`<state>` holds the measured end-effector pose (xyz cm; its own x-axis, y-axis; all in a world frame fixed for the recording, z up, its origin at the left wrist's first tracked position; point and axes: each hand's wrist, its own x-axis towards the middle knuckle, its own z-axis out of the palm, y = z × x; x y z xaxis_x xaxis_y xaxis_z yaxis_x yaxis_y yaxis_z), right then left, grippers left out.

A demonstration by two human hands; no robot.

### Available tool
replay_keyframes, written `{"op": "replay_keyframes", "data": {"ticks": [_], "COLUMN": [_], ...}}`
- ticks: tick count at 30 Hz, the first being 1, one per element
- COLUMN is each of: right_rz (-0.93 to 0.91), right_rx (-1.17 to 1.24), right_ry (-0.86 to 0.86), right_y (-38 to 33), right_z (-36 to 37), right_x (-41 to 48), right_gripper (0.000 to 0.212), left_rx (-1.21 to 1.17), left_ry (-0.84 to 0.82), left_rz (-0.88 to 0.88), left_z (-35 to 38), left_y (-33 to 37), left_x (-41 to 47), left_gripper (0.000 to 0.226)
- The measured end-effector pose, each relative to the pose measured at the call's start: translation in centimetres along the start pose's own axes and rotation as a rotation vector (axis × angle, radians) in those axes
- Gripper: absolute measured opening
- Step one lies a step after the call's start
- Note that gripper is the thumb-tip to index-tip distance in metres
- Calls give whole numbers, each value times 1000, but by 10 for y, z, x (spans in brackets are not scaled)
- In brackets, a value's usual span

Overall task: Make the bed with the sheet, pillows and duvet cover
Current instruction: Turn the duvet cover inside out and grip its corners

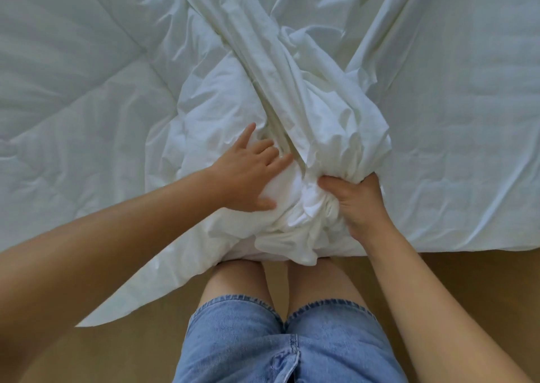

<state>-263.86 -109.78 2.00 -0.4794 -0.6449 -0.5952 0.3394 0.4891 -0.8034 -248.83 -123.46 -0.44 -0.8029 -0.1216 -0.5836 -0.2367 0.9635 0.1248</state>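
Observation:
A white quilted duvet [73, 69] lies spread across the left of the bed. A white duvet cover [321, 125] is bunched in a thick ridge running from the top middle down to the bed's near edge, and spreads flat to the right. My right hand [355, 204] grips a gathered bunch of the cover at the near edge. My left hand [252, 172] lies with spread fingers on the bundled white fabric just left of that bunch, fingertips at a fold. No pillows are in view.
The bed's near edge [438, 246] runs across the frame above a tan floor [455, 280]. A pointed corner of white fabric [122, 303] hangs down over the floor at the left. My legs in denim shorts [286, 341] stand against the bed.

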Motion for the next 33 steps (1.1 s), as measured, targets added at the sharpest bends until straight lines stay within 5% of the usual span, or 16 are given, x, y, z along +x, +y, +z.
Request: {"op": "replay_keyframes", "data": {"ticks": [3, 6, 8, 14, 18, 24, 26, 29, 33], "right_rz": [-6, 14, 66, 162, 227, 113, 40, -80, -118], "right_rx": [5, 38, 103, 345, 494, 394, 246, -60, -841], "right_ry": [-51, -36, -1, 189, 203, 99, 94, 117, -79], "right_y": [0, 0, -2, -10, -18, -21, -21, -22, -11], "right_z": [2, 1, -2, -26, -36, -23, -15, 5, 47], "right_x": [0, 1, 2, 8, 22, 17, 13, 10, 4], "right_gripper": [36, 35, 36, 20, 16, 34, 35, 41, 46], "left_rx": [-165, -837, -1088, -1112, -588, -1158, -1604, -2147, -2125], "left_ry": [188, 833, 1109, 765, 867, 463, 400, 206, 261], "left_rz": [-125, -270, -358, -401, -545, -599, -514, -275, -465], "left_z": [-8, -33, -61, -73, -44, -37, -41, -42, -47], "left_y": [0, 3, 11, 36, 51, 60, 57, 57, 55], "left_x": [5, 0, 7, 46, 41, 44, 38, 29, 27], "left_gripper": [41, 25, 16, 26, 21, 46, 43, 42, 68]}}
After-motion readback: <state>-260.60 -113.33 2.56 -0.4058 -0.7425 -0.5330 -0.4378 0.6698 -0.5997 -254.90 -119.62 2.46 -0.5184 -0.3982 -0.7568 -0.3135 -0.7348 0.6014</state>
